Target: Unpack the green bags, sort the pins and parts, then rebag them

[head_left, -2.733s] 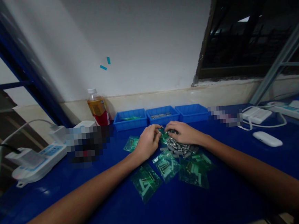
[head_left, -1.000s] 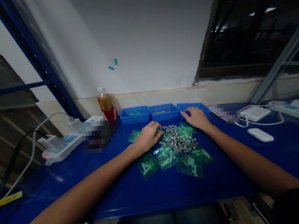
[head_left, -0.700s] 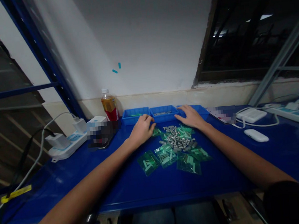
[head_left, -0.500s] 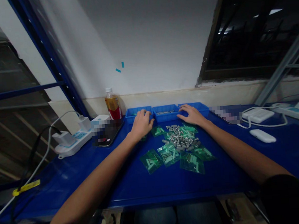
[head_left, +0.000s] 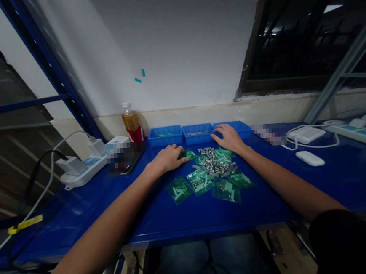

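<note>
Half-open, seemingly empty, left hand [head_left: 171, 157] and right hand [head_left: 228, 138] flanked translucent green plastic packets [head_left: 190, 154] likely best pinched lightly.

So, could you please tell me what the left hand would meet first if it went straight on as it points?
The left hand would probably meet the green packet beside it first; depth is unclear, so the two may already touch.

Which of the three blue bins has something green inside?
The leftmost blue bin, the one nearest the bottle. The middle bin shows greyish pieces, and no green shows in the right bin, partly hidden behind the right hand.
</note>
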### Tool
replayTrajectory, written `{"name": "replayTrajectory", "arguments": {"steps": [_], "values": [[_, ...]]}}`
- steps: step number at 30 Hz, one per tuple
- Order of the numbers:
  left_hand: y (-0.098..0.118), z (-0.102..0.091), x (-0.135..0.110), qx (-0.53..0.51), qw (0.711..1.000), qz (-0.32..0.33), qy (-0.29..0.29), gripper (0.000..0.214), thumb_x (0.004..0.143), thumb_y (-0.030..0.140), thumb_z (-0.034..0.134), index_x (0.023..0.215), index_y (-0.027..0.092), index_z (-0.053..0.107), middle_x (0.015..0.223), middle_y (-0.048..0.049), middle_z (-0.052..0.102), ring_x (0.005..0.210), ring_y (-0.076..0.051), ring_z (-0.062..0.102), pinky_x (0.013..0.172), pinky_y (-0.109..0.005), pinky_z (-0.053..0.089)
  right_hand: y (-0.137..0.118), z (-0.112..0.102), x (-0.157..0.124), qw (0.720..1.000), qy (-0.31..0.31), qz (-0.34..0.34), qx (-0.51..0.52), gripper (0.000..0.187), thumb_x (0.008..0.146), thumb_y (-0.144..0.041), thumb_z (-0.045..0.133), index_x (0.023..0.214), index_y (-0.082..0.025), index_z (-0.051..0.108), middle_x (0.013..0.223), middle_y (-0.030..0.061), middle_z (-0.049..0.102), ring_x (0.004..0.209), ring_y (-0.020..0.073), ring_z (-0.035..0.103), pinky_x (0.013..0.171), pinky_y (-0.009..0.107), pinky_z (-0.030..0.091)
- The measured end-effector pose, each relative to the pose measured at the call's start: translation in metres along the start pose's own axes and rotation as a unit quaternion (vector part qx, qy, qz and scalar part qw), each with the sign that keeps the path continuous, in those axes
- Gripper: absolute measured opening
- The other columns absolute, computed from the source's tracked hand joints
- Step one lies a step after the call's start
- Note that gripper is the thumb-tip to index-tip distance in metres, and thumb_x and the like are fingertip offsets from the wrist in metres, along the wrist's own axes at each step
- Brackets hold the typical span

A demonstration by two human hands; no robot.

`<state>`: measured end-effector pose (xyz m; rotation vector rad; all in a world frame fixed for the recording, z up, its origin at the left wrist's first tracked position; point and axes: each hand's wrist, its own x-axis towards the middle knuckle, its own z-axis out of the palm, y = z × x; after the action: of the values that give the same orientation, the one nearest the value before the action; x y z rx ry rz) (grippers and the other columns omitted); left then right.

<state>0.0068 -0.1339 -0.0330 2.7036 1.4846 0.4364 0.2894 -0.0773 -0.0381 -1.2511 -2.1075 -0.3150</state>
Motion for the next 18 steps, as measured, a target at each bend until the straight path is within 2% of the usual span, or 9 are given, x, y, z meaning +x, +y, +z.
{"name": "replayTrajectory", "arguments": {"steps": [3,6,9,11,12,14,17,18], "values": [[-0.002,0.004,0.002,-0.025,0.999,0.010,0.018,0.048,0.079,0.049,0.056,0.116,0.018,0.055,0.108,-0.0132,0.061,0.099,-0.028,0.056,0.084,-0.036,0.044,-0.016,-0.012,0.001,1.000,0.022,0.006,-0.001,0.029,0.087,-0.037,0.048,0.098,-0.016,0.064,0.104,0.0118,0.062,0.103,0.0267,0.052,0.091,0.041,0.039],[-0.003,0.009,0.005,-0.061,0.997,0.010,0.043,0.057,0.075,0.043,0.064,0.124,0.018,0.049,0.110,-0.0128,0.060,0.101,-0.028,0.056,0.087,-0.037,0.044,-0.045,-0.024,-0.001,0.999,0.029,0.002,0.014,0.027,0.088,-0.037,0.046,0.094,-0.018,0.065,0.092,0.0094,0.065,0.094,0.0260,0.054,0.087,0.041,0.040],[0.001,0.008,0.008,-0.092,0.992,-0.003,0.084,0.058,0.073,0.030,0.067,0.125,0.015,0.045,0.114,-0.0133,0.057,0.106,-0.027,0.054,0.092,-0.038,0.042,-0.079,-0.028,-0.005,0.998,-0.016,0.008,0.063,0.026,0.085,-0.038,0.050,0.095,-0.018,0.064,0.077,0.0058,0.064,0.081,0.0234,0.056,0.076,0.038,0.042],[0.008,0.005,0.009,-0.118,0.985,-0.026,0.125,0.051,0.077,0.020,0.061,0.124,0.013,0.043,0.113,-0.0134,0.057,0.104,-0.025,0.055,0.091,-0.037,0.042,-0.098,-0.027,-0.007,0.988,-0.054,0.056,0.136,0.031,0.083,-0.039,0.053,0.104,-0.018,0.060,0.067,0.0027,0.061,0.068,0.0199,0.057,0.065,0.033,0.043],[0.012,0.003,0.008,-0.141,0.978,-0.036,0.153,0.045,0.078,0.017,0.058,0.121,0.012,0.043,0.109,-0.0124,0.059,0.099,-0.023,0.056,0.088,-0.036,0.044,-0.106,-0.026,-0.008,0.975,-0.070,0.092,0.188,0.035,0.083,-0.041,0.053,0.109,-0.017,0.057,0.063,0.0012,0.060,0.062,0.0183,0.056,0.060,0.031,0.042],[0.021,-0.001,0.007,-0.198,0.956,-0.035,0.212,0.031,0.080,0.015,0.055,0.110,0.013,0.047,0.097,-0.0086,0.061,0.088,-0.021,0.058,0.081,-0.034,0.046,-0.115,-0.026,-0.008,0.930,-0.095,0.171,0.310,0.044,0.085,-0.048,0.049,0.116,-0.016,0.051,0.058,-0.0002,0.058,0.053,0.0162,0.055,0.053,0.029,0.041],[0.034,-0.006,0.007,-0.242,0.938,0.048,0.243,0.011,0.080,0.011,0.052,0.089,0.017,0.052,0.089,-0.0044,0.059,0.086,-0.018,0.056,0.081,-0.032,0.046,-0.119,-0.029,-0.008,0.842,-0.121,0.249,0.462,0.049,0.089,-0.056,0.032,0.109,-0.016,0.052,0.063,0.0040,0.062,0.053,0.0164,0.057,0.049,0.029,0.043],[0.037,-0.006,0.007,-0.241,0.937,0.080,0.238,0.011,0.080,0.008,0.050,0.085,0.017,0.053,0.090,-0.0040,0.058,0.089,-0.017,0.055,0.083,-0.031,0.045,-0.119,-0.030,-0.008,0.825,-0.117,0.258,0.488,0.047,0.090,-0.056,0.032,0.104,-0.017,0.053,0.068,0.0058,0.064,0.058,0.0170,0.059,0.051,0.030,0.045]]}}
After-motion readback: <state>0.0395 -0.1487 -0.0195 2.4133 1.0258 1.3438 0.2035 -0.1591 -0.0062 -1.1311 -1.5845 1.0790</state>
